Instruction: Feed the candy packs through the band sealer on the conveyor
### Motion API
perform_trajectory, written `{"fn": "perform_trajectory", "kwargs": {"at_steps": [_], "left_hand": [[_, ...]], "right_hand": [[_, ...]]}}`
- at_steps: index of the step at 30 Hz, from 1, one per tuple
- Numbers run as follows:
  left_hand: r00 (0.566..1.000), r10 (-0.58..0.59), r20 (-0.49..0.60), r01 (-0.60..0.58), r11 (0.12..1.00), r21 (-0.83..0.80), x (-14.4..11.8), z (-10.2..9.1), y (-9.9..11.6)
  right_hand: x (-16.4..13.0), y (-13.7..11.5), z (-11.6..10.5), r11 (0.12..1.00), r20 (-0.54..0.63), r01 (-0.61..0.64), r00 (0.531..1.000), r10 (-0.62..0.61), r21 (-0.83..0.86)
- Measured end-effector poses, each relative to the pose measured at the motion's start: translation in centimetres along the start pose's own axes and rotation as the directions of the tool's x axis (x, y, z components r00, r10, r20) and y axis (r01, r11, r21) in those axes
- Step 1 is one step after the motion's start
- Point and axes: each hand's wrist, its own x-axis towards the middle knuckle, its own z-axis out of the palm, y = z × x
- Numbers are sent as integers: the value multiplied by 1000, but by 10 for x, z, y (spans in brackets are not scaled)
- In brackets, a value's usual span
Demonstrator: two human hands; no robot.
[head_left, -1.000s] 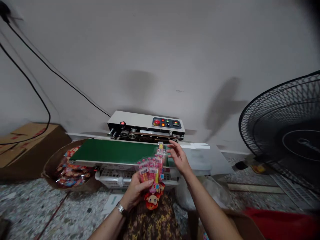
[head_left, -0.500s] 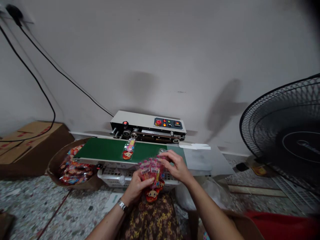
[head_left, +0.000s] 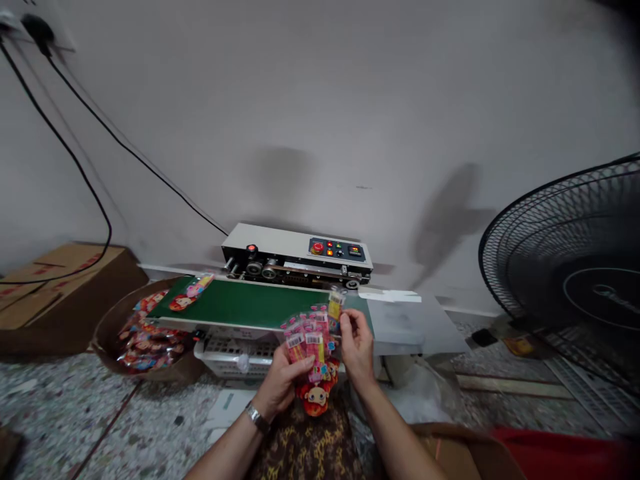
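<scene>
The packet on the belt had travelled leftward; left hand gripped the fanned packets, right hand pinched one packet.

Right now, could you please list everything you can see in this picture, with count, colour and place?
sealing machine: one, white, by the wall.
belt: one, green, before the machine.
packet: one, pink and red, at the belt's left end.
basket: one, brown, left of the belt, holding packets.
boxes: cardboard, far left.
fan: one, black, right.
cables: black, on the wall.
stack of packets: pink, in the left hand.
single packet: pink and yellow, pinched by the right hand.
</scene>
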Motion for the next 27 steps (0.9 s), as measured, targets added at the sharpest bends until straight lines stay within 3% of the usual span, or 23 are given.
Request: {"fn": "perform_trajectory", "kwargs": {"at_steps": [3,5,8,10,15,20,22,24,27], "left_hand": [[1000,-15,-17,15,1000,-5,-1,-6,-5],[999,-23,-30,23,1000,-4,-1,-12,-5],[999,-31,-42,31,999,-11,-1,-20,-5],[999,-32,-39,31,999,-13,-1,-22,-5],[998,-41,-52,41,999,-10,0,-19,-4],[996,-44,-77,44,999,3,4,-17,-2],[996,-33,-84,33,999,4,6,-15,-1],[996,-10,-85,11,1000,2,8,-14,0],[996,28,-83,-28,1000,1,12,-10,2]], "right_hand": [[24,21,-17,998,-138,-26,990,19,-51],[46,43,-36,980,-154,-84,987,56,-180],[77,77,-65,828,-154,-221,974,164,-516],[91,93,-76,726,-173,-272,962,210,-632],[109,109,-68,653,-189,-302,952,239,-695],[116,104,-44,623,-126,-268,957,262,-735],[111,93,-36,633,-71,-193,975,212,-750],[98,76,-29,711,38,-49,994,106,-702],[68,45,-17,933,301,63,952,49,-354]]}}
